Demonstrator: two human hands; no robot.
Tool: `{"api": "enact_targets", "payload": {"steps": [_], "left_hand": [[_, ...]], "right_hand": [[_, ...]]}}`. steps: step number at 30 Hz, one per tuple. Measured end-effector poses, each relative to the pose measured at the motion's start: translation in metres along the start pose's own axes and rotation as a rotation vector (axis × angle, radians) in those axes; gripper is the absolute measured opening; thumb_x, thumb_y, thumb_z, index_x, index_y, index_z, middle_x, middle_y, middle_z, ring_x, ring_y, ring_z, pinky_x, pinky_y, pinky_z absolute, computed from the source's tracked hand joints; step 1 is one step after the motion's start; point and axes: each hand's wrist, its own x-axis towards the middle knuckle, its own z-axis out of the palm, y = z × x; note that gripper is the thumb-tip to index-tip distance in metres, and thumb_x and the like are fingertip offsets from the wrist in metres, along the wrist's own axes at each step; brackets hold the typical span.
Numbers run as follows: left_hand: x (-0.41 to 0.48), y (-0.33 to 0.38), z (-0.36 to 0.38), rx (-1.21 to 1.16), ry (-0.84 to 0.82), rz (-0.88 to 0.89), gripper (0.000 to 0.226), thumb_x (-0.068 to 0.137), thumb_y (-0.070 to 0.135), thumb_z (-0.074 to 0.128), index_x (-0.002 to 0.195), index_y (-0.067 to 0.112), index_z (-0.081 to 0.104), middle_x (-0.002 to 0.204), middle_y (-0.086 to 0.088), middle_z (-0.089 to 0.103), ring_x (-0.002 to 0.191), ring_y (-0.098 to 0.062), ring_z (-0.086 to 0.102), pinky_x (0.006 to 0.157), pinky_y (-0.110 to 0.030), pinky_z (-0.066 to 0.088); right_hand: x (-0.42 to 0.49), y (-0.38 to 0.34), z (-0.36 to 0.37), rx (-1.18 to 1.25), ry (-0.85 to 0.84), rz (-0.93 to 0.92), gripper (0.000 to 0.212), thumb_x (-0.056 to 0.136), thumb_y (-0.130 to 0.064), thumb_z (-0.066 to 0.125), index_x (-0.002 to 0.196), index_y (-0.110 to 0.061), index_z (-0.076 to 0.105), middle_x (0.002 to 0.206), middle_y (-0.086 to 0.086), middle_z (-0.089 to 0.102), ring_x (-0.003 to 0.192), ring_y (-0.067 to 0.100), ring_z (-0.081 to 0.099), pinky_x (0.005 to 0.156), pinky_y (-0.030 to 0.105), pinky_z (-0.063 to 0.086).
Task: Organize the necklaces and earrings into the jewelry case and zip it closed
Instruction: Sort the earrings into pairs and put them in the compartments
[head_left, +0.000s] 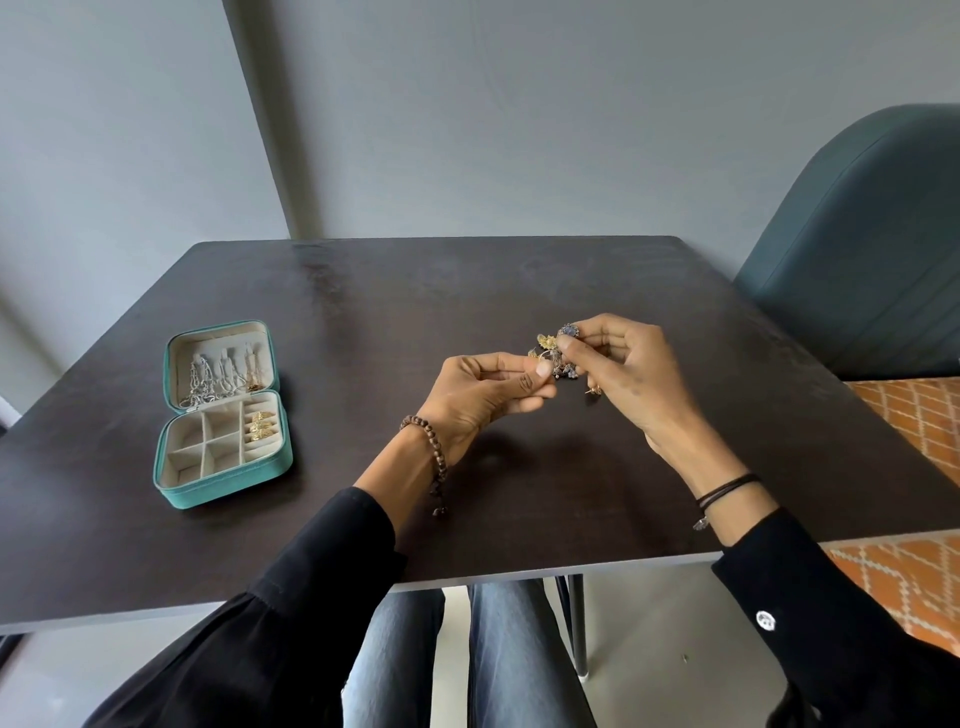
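Observation:
A teal jewelry case (171, 491) lies open on the left of the dark table (363, 312). Silver and gold necklaces (218, 376) hang in its lid. Gold earrings (260, 427) fill one right-hand compartment of its base; the other compartments look bare. Above the table's middle, my left hand (483, 395) and my right hand (623, 374) both pinch a small cluster of gold and bluish earrings (553, 348) held between them. One more gold piece (595, 389) shows just under my right hand.
A teal upholstered chair (862, 249) stands at the table's far right corner. An orange patterned rug (914, 415) covers the floor on the right. A grey wall rises behind the table. My knees sit under the near edge.

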Motion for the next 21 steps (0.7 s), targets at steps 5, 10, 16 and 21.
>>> {"api": "enact_targets", "payload": {"steps": [5, 10, 16, 21], "left_hand": [[-0.001, 0.000, 0.000, 0.035, 0.034, -0.006, 0.031, 0.085, 0.003, 0.074, 0.110, -0.013, 0.068, 0.087, -0.016, 0.073, 0.073, -0.014, 0.073, 0.067, -0.019, 0.059], [-0.004, 0.003, -0.003, 0.119, 0.107, 0.006, 0.029, 0.082, 0.011, 0.080, 0.101, -0.009, 0.071, 0.086, -0.015, 0.076, 0.077, -0.017, 0.075, 0.066, -0.021, 0.059], [-0.005, 0.002, -0.009, 0.228, 0.142, 0.019, 0.016, 0.080, 0.011, 0.082, 0.078, 0.004, 0.068, 0.085, -0.016, 0.077, 0.080, -0.023, 0.076, 0.065, -0.025, 0.061], [-0.005, -0.002, -0.011, 0.370, 0.151, 0.035, 0.015, 0.083, 0.010, 0.080, 0.086, -0.002, 0.072, 0.083, -0.018, 0.076, 0.076, -0.024, 0.074, 0.074, -0.032, 0.062]], "right_hand": [[0.003, 0.006, 0.002, -0.086, 0.052, -0.001, 0.007, 0.090, -0.024, 0.075, 0.094, -0.018, 0.077, 0.083, -0.004, 0.077, 0.078, 0.010, 0.073, 0.071, 0.029, 0.057], [0.008, 0.016, 0.003, -0.329, 0.023, -0.024, 0.005, 0.089, -0.019, 0.074, 0.094, -0.019, 0.077, 0.085, -0.006, 0.077, 0.080, 0.008, 0.072, 0.079, 0.019, 0.055], [0.010, 0.020, 0.002, -0.424, 0.012, -0.030, 0.009, 0.086, -0.011, 0.075, 0.094, -0.014, 0.077, 0.084, -0.004, 0.076, 0.078, 0.007, 0.071, 0.071, -0.001, 0.045], [-0.001, 0.007, 0.006, -0.385, -0.013, -0.095, 0.010, 0.089, -0.013, 0.072, 0.097, -0.017, 0.077, 0.089, -0.010, 0.076, 0.080, -0.005, 0.069, 0.073, 0.003, 0.046]]}}
